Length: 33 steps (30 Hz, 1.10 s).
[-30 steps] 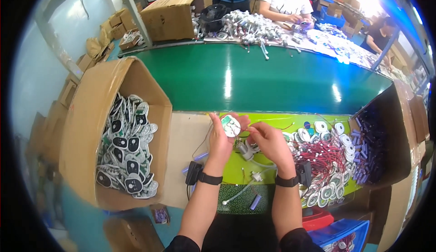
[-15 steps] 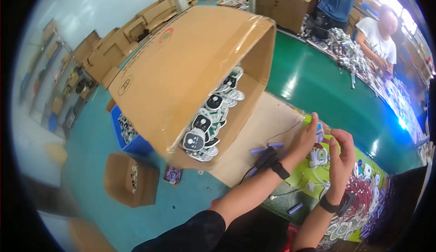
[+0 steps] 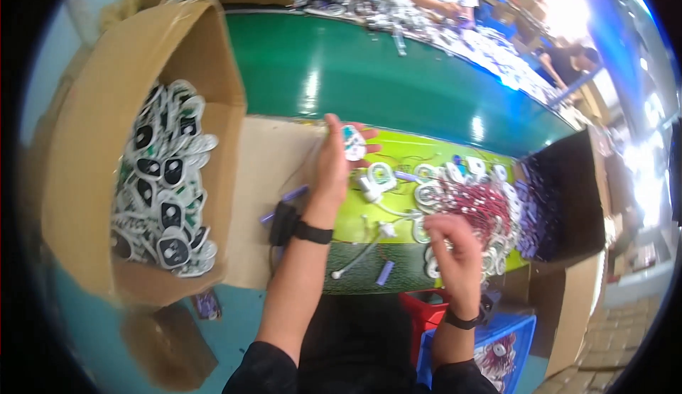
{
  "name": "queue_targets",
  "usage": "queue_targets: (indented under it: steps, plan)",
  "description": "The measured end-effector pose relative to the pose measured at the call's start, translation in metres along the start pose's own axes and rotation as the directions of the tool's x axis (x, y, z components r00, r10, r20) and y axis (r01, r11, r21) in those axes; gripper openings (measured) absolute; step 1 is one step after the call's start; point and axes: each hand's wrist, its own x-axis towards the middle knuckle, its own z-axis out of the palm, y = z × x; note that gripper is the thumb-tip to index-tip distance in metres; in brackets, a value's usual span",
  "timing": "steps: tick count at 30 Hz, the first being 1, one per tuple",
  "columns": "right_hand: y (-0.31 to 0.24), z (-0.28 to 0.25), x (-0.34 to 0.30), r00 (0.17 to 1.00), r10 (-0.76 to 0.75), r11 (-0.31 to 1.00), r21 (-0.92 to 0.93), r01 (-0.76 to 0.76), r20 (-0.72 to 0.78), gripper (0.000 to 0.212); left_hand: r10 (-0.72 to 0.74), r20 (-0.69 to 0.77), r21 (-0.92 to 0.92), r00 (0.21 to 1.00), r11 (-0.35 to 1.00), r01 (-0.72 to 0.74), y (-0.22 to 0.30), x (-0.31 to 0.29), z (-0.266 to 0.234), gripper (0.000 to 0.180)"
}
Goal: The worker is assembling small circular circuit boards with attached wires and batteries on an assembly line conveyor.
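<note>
My left hand [image 3: 332,163] is over the lime-green mat, thumb up, holding a small white rounded piece with a teal patch [image 3: 352,143] against its fingers. My right hand [image 3: 458,252] hangs over the front part of the worktable, beside the pile of red wires [image 3: 472,206]. Its fingers are loosely bent, thumb apart, with nothing visible in them. White ring-shaped parts [image 3: 428,194] lie about the wires. Between the hands are a white device with a round head [image 3: 376,179], a white cable [image 3: 359,259] and a purple cylindrical cell [image 3: 385,273].
At left stands a large open cardboard box [image 3: 234,181] holding white-and-black shells. Another carton [image 3: 586,188] at right holds purple cells. Behind runs a green conveyor belt [image 3: 383,81], with people beyond. A blue crate [image 3: 526,344] is below at right.
My view has swung right, so the large box sits farther left. My right hand has drawn away from my left, toward the red wires and the table's front. The left still holds the white piece.
</note>
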Motion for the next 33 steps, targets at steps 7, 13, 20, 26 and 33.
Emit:
queue_targets:
  steps: [7, 13, 20, 26, 33]
  plan:
    - [0.026, -0.038, -0.043, 0.989, 0.122, 0.992, 0.005, -0.123, 0.082, 0.013, -0.014, 0.028, -0.057, 1.000, 0.998, 0.015, 0.001, -0.004, -0.005, 0.071]
    - [0.068, -0.099, -0.058, 0.966, 0.147, 0.987, -0.038, -0.159, -0.215, 0.012, -0.040, 0.006, -0.021, 0.999, 0.999, 0.041, 0.002, -0.008, -0.007, 0.066]
    - [0.229, -0.223, -0.047, 0.815, 0.239, 0.846, -0.298, -0.442, -0.528, 0.020, -0.024, 0.033, 0.032, 0.999, 0.999, 0.023, 0.007, -0.017, 0.011, 0.065]
    - [0.267, -0.243, 0.009, 0.900, 0.142, 0.809, -0.475, -0.346, -0.413, 0.019, -0.034, -0.025, 0.012, 0.999, 0.999, 0.035, 0.008, -0.015, 0.010, 0.066]
    - [0.302, -0.231, 0.075, 0.987, 0.037, 0.815, -0.566, -0.122, -0.159, 0.021, -0.079, -0.146, -0.020, 0.986, 0.997, 0.077, 0.002, -0.006, 0.002, 0.066]
